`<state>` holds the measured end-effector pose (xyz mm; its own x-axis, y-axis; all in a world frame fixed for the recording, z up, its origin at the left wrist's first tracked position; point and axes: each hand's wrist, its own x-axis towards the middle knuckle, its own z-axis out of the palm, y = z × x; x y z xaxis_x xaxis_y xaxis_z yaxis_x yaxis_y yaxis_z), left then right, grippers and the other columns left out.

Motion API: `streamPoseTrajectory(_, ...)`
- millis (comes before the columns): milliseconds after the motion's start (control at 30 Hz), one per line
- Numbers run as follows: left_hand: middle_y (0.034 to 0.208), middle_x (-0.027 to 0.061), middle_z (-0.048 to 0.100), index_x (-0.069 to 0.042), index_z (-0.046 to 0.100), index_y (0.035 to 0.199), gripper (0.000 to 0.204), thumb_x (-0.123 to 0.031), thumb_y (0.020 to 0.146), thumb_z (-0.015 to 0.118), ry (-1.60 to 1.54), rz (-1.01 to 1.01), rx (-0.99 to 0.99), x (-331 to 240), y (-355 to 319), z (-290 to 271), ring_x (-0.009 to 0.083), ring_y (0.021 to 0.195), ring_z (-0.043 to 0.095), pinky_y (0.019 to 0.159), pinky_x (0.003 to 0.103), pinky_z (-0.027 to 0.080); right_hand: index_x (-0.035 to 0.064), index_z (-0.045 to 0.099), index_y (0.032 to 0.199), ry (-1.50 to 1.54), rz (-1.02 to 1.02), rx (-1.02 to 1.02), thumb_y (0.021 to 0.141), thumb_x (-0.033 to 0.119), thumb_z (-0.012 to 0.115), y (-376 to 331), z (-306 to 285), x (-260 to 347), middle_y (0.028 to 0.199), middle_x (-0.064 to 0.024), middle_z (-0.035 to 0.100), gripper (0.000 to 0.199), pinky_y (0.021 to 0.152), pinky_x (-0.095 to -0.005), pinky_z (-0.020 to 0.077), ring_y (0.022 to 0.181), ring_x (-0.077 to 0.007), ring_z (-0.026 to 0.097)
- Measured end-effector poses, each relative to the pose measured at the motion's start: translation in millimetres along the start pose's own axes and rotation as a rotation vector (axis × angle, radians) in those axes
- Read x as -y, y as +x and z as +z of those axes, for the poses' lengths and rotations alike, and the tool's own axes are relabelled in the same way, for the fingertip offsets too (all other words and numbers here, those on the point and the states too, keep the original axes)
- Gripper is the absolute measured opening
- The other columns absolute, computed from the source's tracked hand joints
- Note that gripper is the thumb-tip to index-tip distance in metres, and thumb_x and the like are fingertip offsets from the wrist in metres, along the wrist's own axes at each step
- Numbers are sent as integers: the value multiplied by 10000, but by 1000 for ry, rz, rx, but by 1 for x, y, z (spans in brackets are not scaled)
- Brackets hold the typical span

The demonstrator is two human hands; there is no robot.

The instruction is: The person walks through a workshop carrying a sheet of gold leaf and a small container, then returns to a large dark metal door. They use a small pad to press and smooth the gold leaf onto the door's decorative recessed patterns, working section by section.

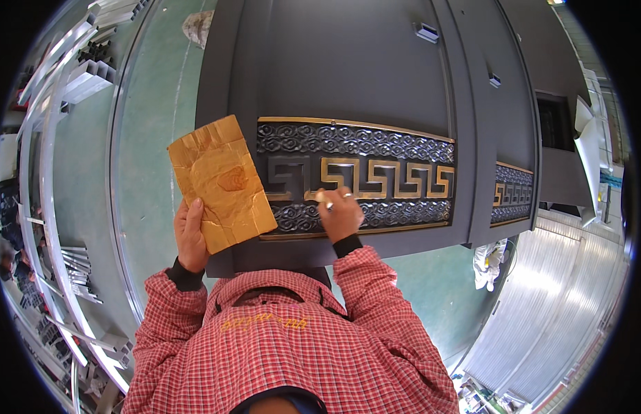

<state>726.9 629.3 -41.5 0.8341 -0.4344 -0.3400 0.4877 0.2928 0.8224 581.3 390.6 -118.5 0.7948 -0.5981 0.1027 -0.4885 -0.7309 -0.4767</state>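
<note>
My left hand (pixel 191 234) grips the lower edge of a gold-coloured, creased piece of cardboard (pixel 217 214), its thumb on the front. A darker wet-looking patch of gold paint (pixel 232 179) lies on it. My right hand (pixel 342 215) is closed around a small paintbrush (pixel 323 197), mostly hidden by the fingers, its tip close to the raised key pattern (pixel 382 181) on a dark grey panel (pixel 348 69). Toward the right the pattern's raised lines are gold; its leftmost motif (pixel 287 176) is mostly dark, with gold along its lower edge.
Embossed dark scroll bands (pixel 355 138) run above and below the pattern, edged by gold strips. A second panel with a similar band (pixel 511 195) stands at the right. Metal profiles (pixel 86 79) lie on racks at the left, and corrugated sheeting (pixel 534 276) is at the lower right.
</note>
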Motion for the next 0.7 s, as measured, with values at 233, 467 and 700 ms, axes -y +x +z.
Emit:
streamPoseTrajectory(233, 1187, 133, 554, 37, 420, 1242, 327, -163, 988, 367, 23, 5, -23, 2, -1, -4, 197, 1030, 589, 882, 318, 500, 153, 668, 839, 35, 59, -47, 711, 174, 665, -2, -11, -5, 805, -28, 560, 130, 565, -376, 481, 679, -246, 593)
streamPoseTrajectory(467, 1190, 132, 552, 41, 421, 1252, 338, -163, 987, 371, 9, 15, -17, 2, -1, -10, 205, 1041, 579, 889, 326, 493, 161, 667, 824, -92, 124, -7, 703, 166, 677, 0, -17, -28, 819, -20, 564, 121, 560, -355, 479, 694, -215, 597)
streamPoseTrajectory(700, 1203, 108, 549, 27, 419, 1272, 342, -148, 981, 385, -31, -11, 22, 14, -3, -8, 181, 1041, 570, 889, 315, 474, 74, 677, 914, 353, 28, -67, 666, 22, 688, 30, -65, 38, 833, -43, 578, 254, 575, -266, 483, 652, -163, 581)
